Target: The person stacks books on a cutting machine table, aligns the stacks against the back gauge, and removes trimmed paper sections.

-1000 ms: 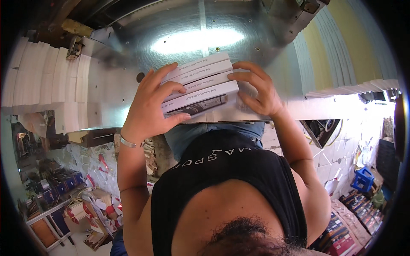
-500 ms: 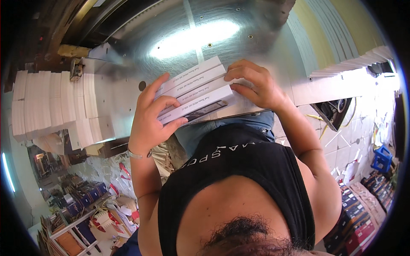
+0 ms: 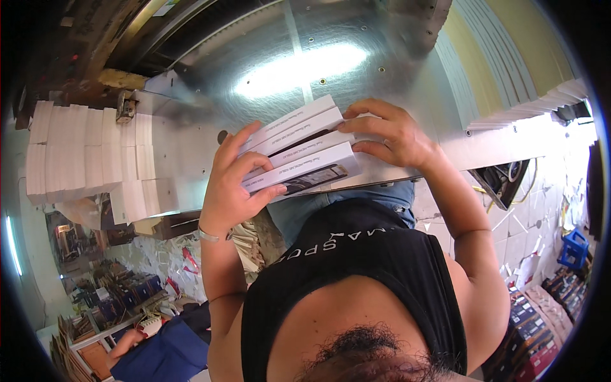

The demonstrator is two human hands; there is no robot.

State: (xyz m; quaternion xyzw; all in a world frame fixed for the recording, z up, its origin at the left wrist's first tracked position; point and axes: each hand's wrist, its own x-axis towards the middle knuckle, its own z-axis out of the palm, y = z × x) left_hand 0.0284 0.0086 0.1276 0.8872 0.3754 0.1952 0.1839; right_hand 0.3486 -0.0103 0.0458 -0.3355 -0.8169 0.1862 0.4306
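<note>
Several white-spined paperback books [image 3: 305,168] stand side by side, spines up, at the near edge of the metal table. A dark picture shows on the cover of the nearest one. My left hand [image 3: 230,184] grips their left ends, fingers spread over different books and thumb on the near cover. At their right ends, my right hand [image 3: 402,136] has its fingers curled against the books. A dark gap separates the two far books from the two near ones. The right fingertips are partly hidden behind the book ends.
The scratched metal table [image 3: 254,54] reflects a bright light. Stacks of white-edged books [image 3: 89,153] stand at left, and tall pale stacks [image 3: 490,57] at right. A blue stool [image 3: 573,248] is on the floor at right. Another person in dark blue [image 3: 162,350] is at lower left.
A gap has opened between the far and near pairs of books, with both hands still on them. The whole view has shifted slightly, and the person in dark blue shows more at lower left.
</note>
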